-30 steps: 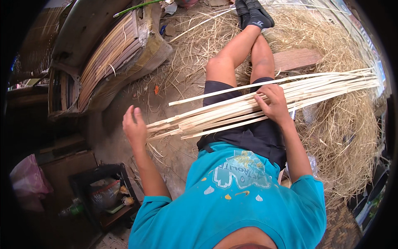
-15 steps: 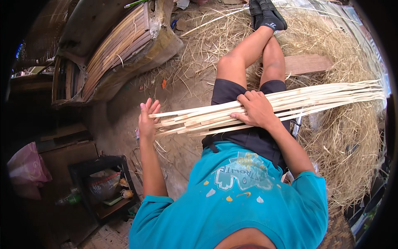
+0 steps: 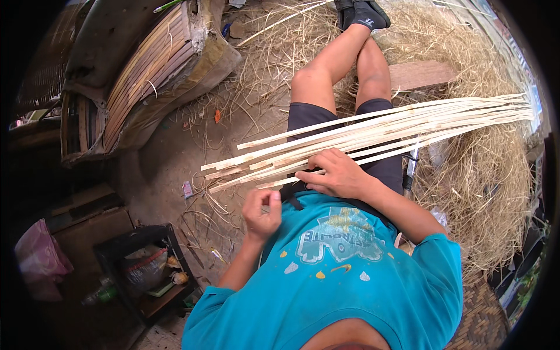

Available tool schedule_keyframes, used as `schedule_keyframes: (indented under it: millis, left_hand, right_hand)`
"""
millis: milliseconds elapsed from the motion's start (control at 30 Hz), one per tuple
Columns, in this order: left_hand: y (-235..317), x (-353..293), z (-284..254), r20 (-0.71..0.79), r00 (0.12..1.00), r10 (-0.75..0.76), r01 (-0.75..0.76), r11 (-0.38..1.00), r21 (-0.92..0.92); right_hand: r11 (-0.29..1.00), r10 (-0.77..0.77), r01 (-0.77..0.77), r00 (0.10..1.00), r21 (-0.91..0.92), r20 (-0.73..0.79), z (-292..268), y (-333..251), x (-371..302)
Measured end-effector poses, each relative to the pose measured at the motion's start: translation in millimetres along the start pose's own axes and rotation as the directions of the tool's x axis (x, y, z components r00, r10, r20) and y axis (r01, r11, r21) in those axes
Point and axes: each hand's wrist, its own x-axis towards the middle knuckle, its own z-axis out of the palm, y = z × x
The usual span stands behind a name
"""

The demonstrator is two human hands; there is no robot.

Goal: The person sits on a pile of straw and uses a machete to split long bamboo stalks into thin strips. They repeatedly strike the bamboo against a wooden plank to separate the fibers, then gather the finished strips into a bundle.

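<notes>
"Down at the lower left, what does that black open-fronted box [image 3: 133, 240] hold?"

"A clear plastic bag [image 3: 144, 271] and some small rounded things [image 3: 179, 278]. Left of it is a pink plastic bag [image 3: 42, 259]; I can't see inside. Farther up, a torn padded casing [image 3: 213, 73] holds wooden slats [image 3: 146, 76] laid side by side."

"And the pale strips [image 3: 388, 125]?"

"Across the dark shorts [image 3: 309, 118], long axis running left to right, with the right ends farther from the body. The left ends are staggered, over the floor [image 3: 169, 153]; the right ends draw closer together, above the straw-like shavings [image 3: 487, 186]."

"How do they sit to the grip?"

"The right hand [image 3: 338, 175] is on their near side, left of their middle, over the nearest ones. Its fingers are bent and slightly spread, thumb apart; whether they pinch one, I can't tell."

"The left hand [image 3: 261, 211]?"

"Just on the body side of the left ends, so the bundle lies beyond it. Its fingers curl loosely, thumb near them; I can't tell whether they press together."
</notes>
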Motion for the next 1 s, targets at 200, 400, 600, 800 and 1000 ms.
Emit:
schedule_keyframes:
  millis: [200, 400, 600, 800, 1000]
  left_hand:
    - [-3, -18, 42, 0.432, 0.734, -0.524, 0.679, 0.538, -0.5]
    - [-9, -18, 50, 0.362, 0.779, -0.512, 0.626, 0.598, -0.5]
    - [4, -17, 52, 0.287, 0.879, -0.381, 0.475, 0.749, -0.462]
    - [1, -14, 57, 0.25, 0.911, -0.328, 0.39, 0.884, -0.259]
    - [15, 4, 58, 0.186, 0.97, -0.156, 0.17, 0.983, -0.064]
  right_hand:
    - [0.978, -0.134, 0.146, 0.987, -0.15, 0.09, 35, 3, -3]
    - [0.999, -0.046, 0.047, 0.996, 0.021, -0.073, 39, 4, -5]
    - [0.965, 0.193, -0.159, 0.969, 0.21, -0.154, 10, 2, -22]
    - [0.363, 0.749, -0.418, 0.663, 0.833, 0.006, -40, -18, -44]
    - [0.311, 0.828, -0.575, 0.555, 0.756, 0.082, -56, -8, -57]
